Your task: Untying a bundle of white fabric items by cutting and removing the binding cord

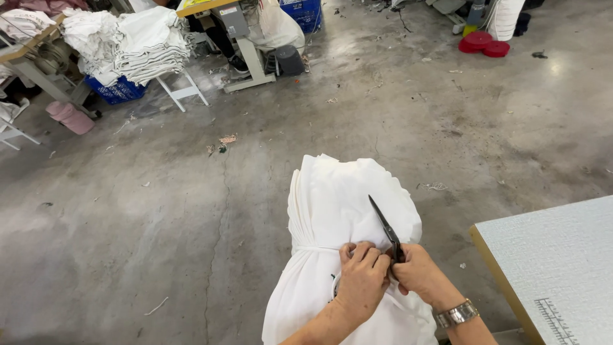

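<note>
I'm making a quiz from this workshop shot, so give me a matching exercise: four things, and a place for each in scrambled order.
Things:
1. scissors
2. wristwatch
3. red discs
4. stack of folded white cloth

Places:
A. floor, top right
B. right wrist
C. stand, top left
D. right hand, over the tied white fabric bundle

Pairs: 1-D, 2-B, 3-A, 4-C
</note>
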